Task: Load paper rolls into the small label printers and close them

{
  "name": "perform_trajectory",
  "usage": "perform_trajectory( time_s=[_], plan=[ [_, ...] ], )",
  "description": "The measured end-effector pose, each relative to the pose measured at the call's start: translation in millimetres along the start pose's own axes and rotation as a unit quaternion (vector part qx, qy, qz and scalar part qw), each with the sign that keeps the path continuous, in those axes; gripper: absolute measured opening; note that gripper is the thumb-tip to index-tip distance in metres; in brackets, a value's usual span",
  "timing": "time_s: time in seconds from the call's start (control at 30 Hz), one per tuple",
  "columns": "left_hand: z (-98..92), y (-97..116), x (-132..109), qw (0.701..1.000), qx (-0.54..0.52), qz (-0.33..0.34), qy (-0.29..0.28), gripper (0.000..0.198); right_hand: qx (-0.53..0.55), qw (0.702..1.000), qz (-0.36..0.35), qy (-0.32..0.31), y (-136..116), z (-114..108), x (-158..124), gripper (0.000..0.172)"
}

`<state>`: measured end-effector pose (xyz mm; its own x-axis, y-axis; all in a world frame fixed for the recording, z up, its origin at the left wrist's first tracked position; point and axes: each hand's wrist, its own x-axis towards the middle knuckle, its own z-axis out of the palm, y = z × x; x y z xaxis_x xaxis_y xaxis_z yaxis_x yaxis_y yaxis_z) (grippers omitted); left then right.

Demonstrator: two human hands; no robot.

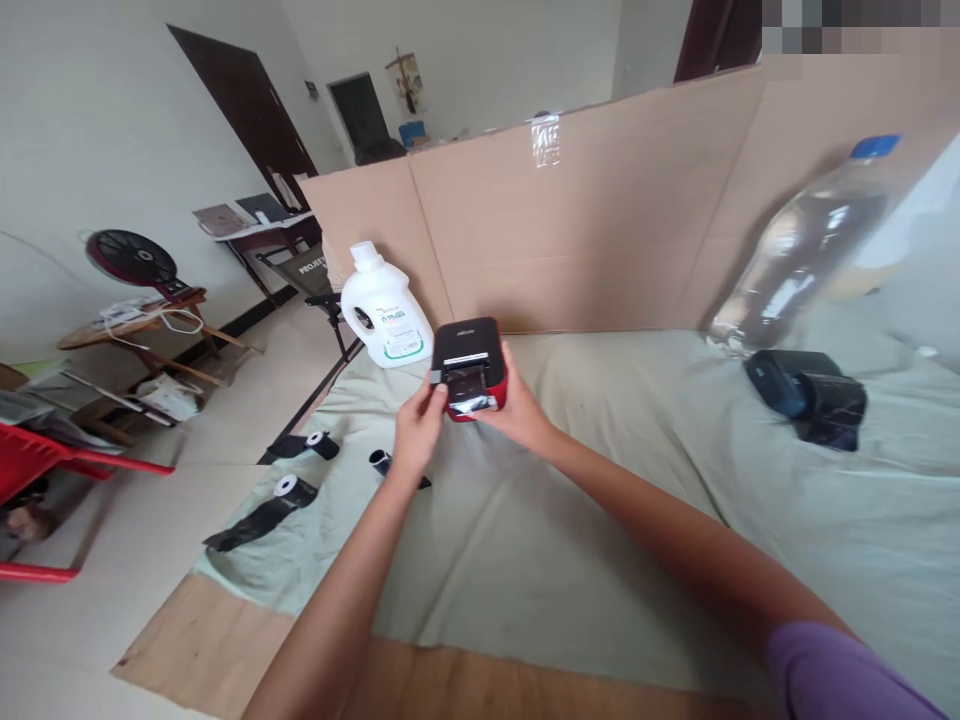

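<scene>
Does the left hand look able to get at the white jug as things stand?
Probably yes: only cloth shows between the left hand and the jug, though that hand is on the printer.

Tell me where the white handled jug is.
In the head view, the white handled jug stands left of centre on the green cloth, before the cardboard panel, left of the black-and-red device.

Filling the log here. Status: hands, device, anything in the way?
Left hand, right hand on black-red device. Dark strip at its front. White jug beyond, leftward, not blocking.
</scene>
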<state>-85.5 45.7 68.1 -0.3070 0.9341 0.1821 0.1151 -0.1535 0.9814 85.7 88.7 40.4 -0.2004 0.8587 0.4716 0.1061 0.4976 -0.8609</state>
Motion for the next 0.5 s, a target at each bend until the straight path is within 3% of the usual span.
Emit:
perform_trajectory(
  time_s=[0.1, 0.2, 0.3, 0.5],
  plan=[
    [52.8, -3, -45, 0.996, -0.007, 0.07, -0.046, 0.049, -0.039, 0.999, 0.0, 0.03, -16, -59, -51, 0.121],
    [90.1, -10, -77, 0.992, -0.033, 0.078, -0.093, 0.051, -0.08, 0.994, 0.047, 0.056, -18, -96, -92, 0.115],
    [106.8, -15, -89, 0.989, -0.047, 0.068, -0.126, 0.052, -0.117, 0.987, 0.071, 0.084, -11, -111, -112, 0.112],
    [116.3, -16, -88, 0.99, -0.036, 0.061, -0.124, 0.053, -0.126, 0.984, 0.084, 0.095, -2, -117, -114, 0.106]
  ],
)
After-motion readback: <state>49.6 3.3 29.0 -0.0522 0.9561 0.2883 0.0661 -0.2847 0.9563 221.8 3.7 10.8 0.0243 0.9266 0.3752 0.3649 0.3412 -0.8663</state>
